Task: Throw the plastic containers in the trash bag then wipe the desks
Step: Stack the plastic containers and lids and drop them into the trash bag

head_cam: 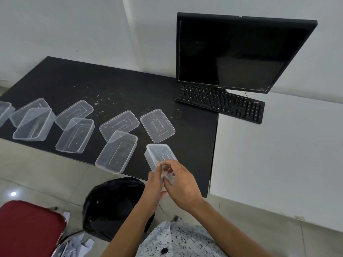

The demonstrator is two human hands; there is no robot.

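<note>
While L hand [155, 182], R hand [184, 184] hold clear rect. tub [159, 154], black desk [92, 80] crumb-speckled

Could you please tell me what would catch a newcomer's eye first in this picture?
The left hand and right hand hold a clear container at the black desk's front edge, near a black trash bag on the floor. More containers and lids lie scattered across the crumb-speckled desk. A dark monitor stands at its far right.

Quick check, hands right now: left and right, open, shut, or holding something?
Left hand: grips the near end of the clear plastic container.
Right hand: fingers curled on the same container.
</note>
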